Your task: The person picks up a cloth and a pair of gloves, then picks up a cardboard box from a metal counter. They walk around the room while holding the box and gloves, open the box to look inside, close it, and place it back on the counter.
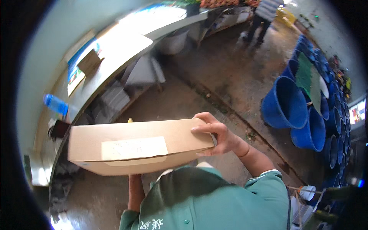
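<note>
A long brown cardboard box [86, 141] is held level in front of my chest. A pale paper label with handwriting [134, 148] runs over its edge onto the near side. My right hand [214, 133] grips the box's right end, with fingers on top and the thumb lower on the near side. My left forearm [135, 191] goes in under the box, which hides nearly all of my left hand. What looks like a fingertip of my left hand [130, 120] shows past the box's far edge.
A curved-looking counter [106, 73] runs along the left, bearing a blue-capped bottle [56, 104] and a small cardboard piece [89, 63]. Blue buckets [289, 103] crowd the right side. A person [263, 20] stands far off on the wet floor [227, 63], which a groove crosses.
</note>
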`<state>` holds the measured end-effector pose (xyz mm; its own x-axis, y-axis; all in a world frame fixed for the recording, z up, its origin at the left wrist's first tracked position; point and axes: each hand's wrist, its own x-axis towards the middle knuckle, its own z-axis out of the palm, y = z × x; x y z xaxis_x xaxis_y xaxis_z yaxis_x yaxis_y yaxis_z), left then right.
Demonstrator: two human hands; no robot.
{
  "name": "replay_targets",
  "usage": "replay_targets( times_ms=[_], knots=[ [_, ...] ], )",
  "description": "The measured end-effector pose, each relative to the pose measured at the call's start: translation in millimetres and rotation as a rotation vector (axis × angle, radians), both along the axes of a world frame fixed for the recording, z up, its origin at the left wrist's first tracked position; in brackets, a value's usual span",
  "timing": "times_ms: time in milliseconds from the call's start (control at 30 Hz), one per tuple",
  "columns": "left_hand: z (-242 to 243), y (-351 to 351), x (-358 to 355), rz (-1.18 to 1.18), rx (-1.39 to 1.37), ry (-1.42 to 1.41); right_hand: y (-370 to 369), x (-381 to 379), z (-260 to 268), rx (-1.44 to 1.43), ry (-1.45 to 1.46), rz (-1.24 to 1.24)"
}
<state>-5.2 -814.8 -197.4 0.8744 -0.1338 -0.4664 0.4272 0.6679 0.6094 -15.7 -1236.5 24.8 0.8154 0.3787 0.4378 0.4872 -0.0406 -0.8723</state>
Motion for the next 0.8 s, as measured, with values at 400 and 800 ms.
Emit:
replay_targets(
  times_ms=[400,800],
  knots=[
    [-8.4,-23.2,0.8,0.086,0.012,0.078,18.1,-22.7,-44.7,-0.431,0.120,-0.026],
    [-13.4,-3.4,-62.6,0.117,0.209,0.217,40.0,7.3,-107.6,-0.398,0.205,0.112]
  ],
)
